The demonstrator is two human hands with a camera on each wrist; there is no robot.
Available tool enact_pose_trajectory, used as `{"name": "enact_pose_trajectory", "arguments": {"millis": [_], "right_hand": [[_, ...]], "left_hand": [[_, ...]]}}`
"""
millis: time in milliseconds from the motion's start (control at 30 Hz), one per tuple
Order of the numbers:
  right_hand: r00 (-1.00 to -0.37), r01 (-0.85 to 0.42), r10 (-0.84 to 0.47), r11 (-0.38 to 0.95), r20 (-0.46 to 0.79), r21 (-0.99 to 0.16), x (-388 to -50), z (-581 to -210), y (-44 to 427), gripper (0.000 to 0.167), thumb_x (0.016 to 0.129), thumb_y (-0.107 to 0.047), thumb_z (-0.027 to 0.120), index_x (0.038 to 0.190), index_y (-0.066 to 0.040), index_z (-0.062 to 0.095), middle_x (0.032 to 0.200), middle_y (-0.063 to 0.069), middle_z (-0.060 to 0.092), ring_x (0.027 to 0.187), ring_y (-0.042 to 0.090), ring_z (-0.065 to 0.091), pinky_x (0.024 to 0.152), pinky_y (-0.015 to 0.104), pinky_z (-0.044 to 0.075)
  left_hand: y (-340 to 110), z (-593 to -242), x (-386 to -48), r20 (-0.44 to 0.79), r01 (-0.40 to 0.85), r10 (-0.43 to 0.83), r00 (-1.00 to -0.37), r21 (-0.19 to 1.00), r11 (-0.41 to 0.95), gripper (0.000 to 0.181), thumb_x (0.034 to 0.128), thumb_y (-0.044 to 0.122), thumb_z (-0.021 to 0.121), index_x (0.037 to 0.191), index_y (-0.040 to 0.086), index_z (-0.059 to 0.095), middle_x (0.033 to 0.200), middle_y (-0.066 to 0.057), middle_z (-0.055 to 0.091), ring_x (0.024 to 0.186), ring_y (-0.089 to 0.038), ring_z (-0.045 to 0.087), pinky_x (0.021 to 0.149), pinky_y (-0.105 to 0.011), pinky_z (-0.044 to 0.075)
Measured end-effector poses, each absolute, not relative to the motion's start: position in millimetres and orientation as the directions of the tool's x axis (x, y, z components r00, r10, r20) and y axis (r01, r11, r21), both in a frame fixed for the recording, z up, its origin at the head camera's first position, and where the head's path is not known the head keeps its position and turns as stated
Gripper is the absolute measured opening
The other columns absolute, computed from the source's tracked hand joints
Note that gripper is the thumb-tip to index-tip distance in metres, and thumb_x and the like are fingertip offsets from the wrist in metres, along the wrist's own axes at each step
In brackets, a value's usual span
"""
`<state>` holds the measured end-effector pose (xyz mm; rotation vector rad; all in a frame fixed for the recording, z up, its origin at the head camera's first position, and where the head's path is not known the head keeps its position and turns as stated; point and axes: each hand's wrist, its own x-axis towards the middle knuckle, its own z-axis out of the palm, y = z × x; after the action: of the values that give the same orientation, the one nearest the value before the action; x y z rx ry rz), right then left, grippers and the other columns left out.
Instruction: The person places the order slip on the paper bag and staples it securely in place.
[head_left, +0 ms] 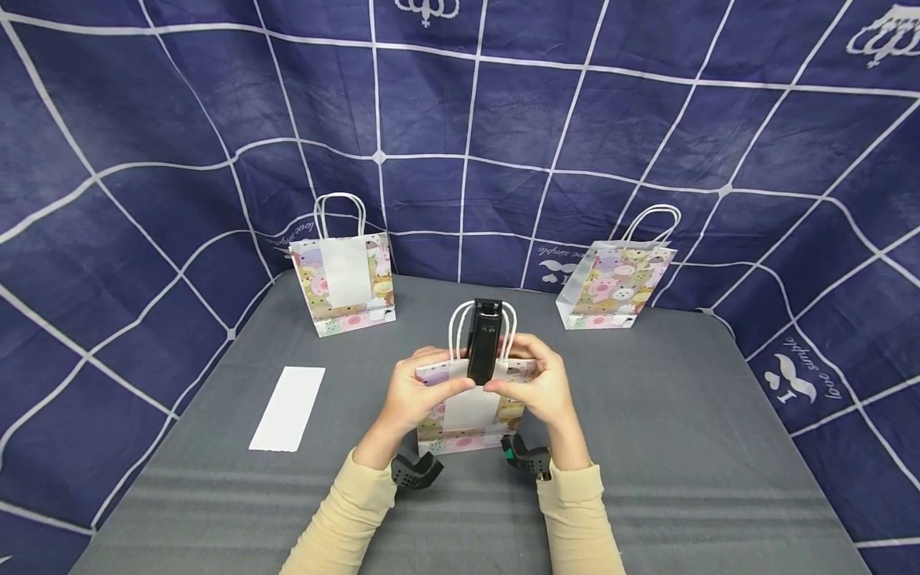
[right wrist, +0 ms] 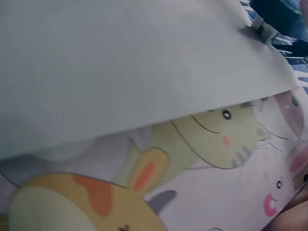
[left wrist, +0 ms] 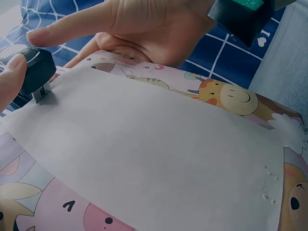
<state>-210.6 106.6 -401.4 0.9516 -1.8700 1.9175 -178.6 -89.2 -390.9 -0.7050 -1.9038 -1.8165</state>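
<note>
A black stapler (head_left: 485, 343) straddles the top edge of a small paper gift bag (head_left: 431, 431) printed with cartoon animals. A white paper strip (left wrist: 159, 139) lies against the bag's front, under the stapler's end. My left hand (head_left: 413, 387) and right hand (head_left: 542, 383) pinch the stapler from either side. Both thumbs press its near end, while the other fingers go behind the bag and are mostly hidden. White twisted handles (head_left: 454, 331) rise on both sides of the stapler. In the right wrist view, the stapler (right wrist: 284, 19) appears at the upper right.
Another bag (head_left: 381, 271) with a white strip on its front stands at the back left. One more bag (head_left: 614, 287) stands at the back right. A loose white paper strip (head_left: 287, 409) lies on the grey table (head_left: 683, 447) at left. Blue gridded cloth (head_left: 503, 104) hangs behind.
</note>
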Motion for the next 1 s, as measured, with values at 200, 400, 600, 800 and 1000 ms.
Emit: {"name": "enact_pose_trajectory", "arguments": {"millis": [200, 400, 600, 800, 1000], "right_hand": [[-0.781, -0.584, -0.282, 0.016, 0.557, -0.811, -201.3, -393.7, 108.9, 0.045, 0.06, 0.012, 0.082, 0.101, 0.009, 0.064, 0.095, -0.006, 0.069, 0.083, 0.012, 0.064, 0.07, 0.026, 0.052], [-0.77, -0.602, -0.289, 0.032, 0.569, -0.798, -195.3, -385.1, 106.0, 0.041, 0.06, 0.021, 0.077, 0.097, 0.012, 0.063, 0.093, -0.003, 0.068, 0.082, 0.01, 0.062, 0.069, 0.024, 0.051], [-0.767, -0.612, -0.277, 0.05, 0.578, -0.789, -185.0, -370.6, 101.9, 0.038, 0.06, 0.022, 0.075, 0.094, 0.014, 0.062, 0.091, -0.007, 0.067, 0.081, 0.008, 0.061, 0.072, 0.021, 0.049], [-0.774, -0.604, -0.274, 0.05, 0.571, -0.795, -183.6, -370.4, 101.3, 0.038, 0.06, 0.022, 0.075, 0.095, 0.013, 0.062, 0.091, -0.002, 0.068, 0.083, 0.007, 0.061, 0.074, 0.021, 0.049], [-0.777, -0.601, -0.277, 0.055, 0.566, -0.798, -184.3, -370.2, 102.0, 0.038, 0.06, 0.022, 0.075, 0.095, 0.013, 0.062, 0.091, -0.005, 0.067, 0.083, 0.008, 0.061, 0.074, 0.022, 0.049]], "left_hand": [[-90.2, -390.0, -177.1, 0.625, 0.63, 0.107, -0.773, 0.777, 0.015, 0.033, 0.0633, -0.015, 0.078, 0.094, -0.012, 0.068, 0.087, -0.021, 0.067, 0.085, -0.016, 0.058, 0.073, -0.025, 0.047], [-90.5, -388.2, -174.6, 0.602, 0.609, 0.12, -0.789, 0.792, 0.032, 0.034, 0.0642, -0.016, 0.077, 0.096, -0.013, 0.067, 0.089, -0.021, 0.067, 0.088, -0.016, 0.058, 0.076, -0.025, 0.047], [-90.3, -386.6, -172.8, 0.63, 0.64, 0.122, -0.767, 0.764, 0.08, 0.034, 0.0643, -0.014, 0.077, 0.097, -0.012, 0.067, 0.088, -0.019, 0.067, 0.088, -0.017, 0.059, 0.078, -0.028, 0.047], [-89.9, -386.2, -172.5, 0.637, 0.647, 0.125, -0.761, 0.757, 0.086, 0.034, 0.0643, -0.014, 0.077, 0.097, -0.012, 0.067, 0.088, -0.019, 0.067, 0.088, -0.018, 0.058, 0.079, -0.028, 0.046], [-89.6, -386.0, -172.3, 0.637, 0.647, 0.12, -0.762, 0.756, 0.096, 0.035, 0.0639, -0.014, 0.077, 0.097, -0.012, 0.067, 0.087, -0.019, 0.067, 0.088, -0.017, 0.059, 0.079, -0.027, 0.047]]}}
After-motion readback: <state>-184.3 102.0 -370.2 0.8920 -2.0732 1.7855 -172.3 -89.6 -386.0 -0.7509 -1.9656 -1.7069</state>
